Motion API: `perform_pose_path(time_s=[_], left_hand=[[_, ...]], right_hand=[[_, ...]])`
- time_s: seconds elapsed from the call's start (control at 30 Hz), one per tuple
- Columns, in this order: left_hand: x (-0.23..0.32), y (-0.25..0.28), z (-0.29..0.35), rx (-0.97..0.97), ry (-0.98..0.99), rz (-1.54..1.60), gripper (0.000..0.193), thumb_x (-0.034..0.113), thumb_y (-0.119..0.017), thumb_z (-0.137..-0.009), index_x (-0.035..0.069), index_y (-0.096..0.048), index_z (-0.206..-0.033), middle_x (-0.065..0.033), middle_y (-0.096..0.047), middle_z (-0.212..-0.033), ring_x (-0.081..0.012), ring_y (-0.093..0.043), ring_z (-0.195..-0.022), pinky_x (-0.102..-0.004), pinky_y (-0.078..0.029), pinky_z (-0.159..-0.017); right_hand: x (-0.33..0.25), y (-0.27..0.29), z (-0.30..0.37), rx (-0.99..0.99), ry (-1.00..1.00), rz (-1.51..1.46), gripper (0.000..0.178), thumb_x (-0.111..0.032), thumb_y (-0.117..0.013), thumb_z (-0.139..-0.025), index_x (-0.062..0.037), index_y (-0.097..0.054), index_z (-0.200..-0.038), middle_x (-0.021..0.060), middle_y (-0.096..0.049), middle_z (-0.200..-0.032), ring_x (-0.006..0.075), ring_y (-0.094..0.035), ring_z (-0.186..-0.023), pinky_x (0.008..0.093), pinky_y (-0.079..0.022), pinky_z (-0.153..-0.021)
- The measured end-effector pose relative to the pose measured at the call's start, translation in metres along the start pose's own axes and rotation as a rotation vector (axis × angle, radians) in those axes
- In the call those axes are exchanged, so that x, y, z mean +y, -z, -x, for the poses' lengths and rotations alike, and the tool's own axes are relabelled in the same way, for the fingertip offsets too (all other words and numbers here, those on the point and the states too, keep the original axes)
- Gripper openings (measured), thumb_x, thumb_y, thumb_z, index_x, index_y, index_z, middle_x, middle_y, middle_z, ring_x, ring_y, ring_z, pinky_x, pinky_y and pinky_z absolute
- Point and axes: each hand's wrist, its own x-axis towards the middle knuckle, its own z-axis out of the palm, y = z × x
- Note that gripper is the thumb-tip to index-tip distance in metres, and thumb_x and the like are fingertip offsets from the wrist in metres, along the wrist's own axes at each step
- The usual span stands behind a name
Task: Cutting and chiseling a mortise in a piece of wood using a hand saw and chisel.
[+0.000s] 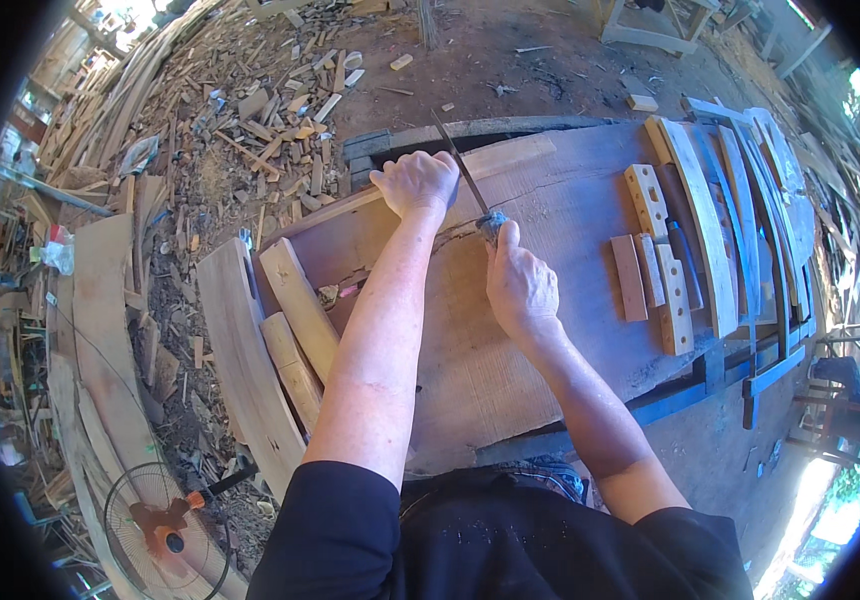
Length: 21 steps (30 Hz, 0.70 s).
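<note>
**Hands and a thin blade on a broad wooden slab**

Head view: the left hand (418, 183) lies knuckles-up with fingers curled together on a pale plank (505, 157) at the far edge of the wide slab (480, 370). The right hand (520, 288) has its fingers clamped round the handle of a narrow saw (462, 170), whose blade slants away just beside the left hand. Curved wooden pieces (710, 225) and short notched blocks (672, 300) crowd the slab's right side; offcuts (295, 300) lean at its left. A fan (160, 525) stands on the littered ground.
</note>
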Motion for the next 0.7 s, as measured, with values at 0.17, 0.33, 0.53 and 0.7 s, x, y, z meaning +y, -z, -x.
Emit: perform_pose_path(time_s=[0.17, 0.33, 0.53, 0.7], left_hand=[[0.004, 0.001, 0.002, -0.009, -0.007, 0.018, 0.044, 0.033, -0.041, -0.084, 0.008, -0.075, -0.075, -0.0116, -0.072, -0.08, -0.0277, -0.064, -0.086, -0.0442, -0.036, -0.089], [0.002, 0.003, 0.002, -0.021, 0.008, 0.015, 0.044, 0.033, -0.041, -0.085, 0.009, -0.075, -0.075, -0.0113, -0.072, -0.08, -0.0272, -0.064, -0.085, -0.0434, -0.036, -0.088], [0.0, 0.006, 0.001, -0.03, -0.007, 0.019, 0.043, 0.033, -0.041, -0.084, 0.008, -0.075, -0.075, -0.012, -0.072, -0.081, -0.0276, -0.065, -0.085, -0.0449, -0.037, -0.088], [-0.004, 0.005, 0.0, -0.019, -0.011, 0.008, 0.044, 0.033, -0.04, -0.084, 0.007, -0.074, -0.075, -0.0132, -0.072, -0.082, -0.0288, -0.067, -0.085, -0.0462, -0.039, -0.088]], right_hand=[[-0.006, 0.007, -0.018, 0.049, -0.043, 0.005, 0.025, -0.027, -0.045, -0.099, -0.0031, -0.039, -0.105, 0.0243, -0.065, -0.075, 0.0441, -0.065, -0.074, 0.0542, -0.05, -0.067], [-0.006, 0.006, -0.016, 0.061, -0.028, 0.0, 0.021, -0.025, -0.045, -0.098, -0.0052, -0.04, -0.103, 0.0241, -0.066, -0.075, 0.0439, -0.066, -0.076, 0.0544, -0.05, -0.069], [-0.006, 0.004, -0.008, 0.053, -0.01, -0.011, 0.022, -0.026, -0.046, -0.098, -0.0051, -0.038, -0.103, 0.0242, -0.066, -0.075, 0.0442, -0.066, -0.076, 0.0543, -0.05, -0.07], [-0.015, 0.004, -0.006, -0.011, -0.08, 0.026, 0.021, -0.023, -0.045, -0.098, -0.005, -0.038, -0.105, 0.0251, -0.067, -0.079, 0.0434, -0.066, -0.08, 0.0529, -0.051, -0.072]])
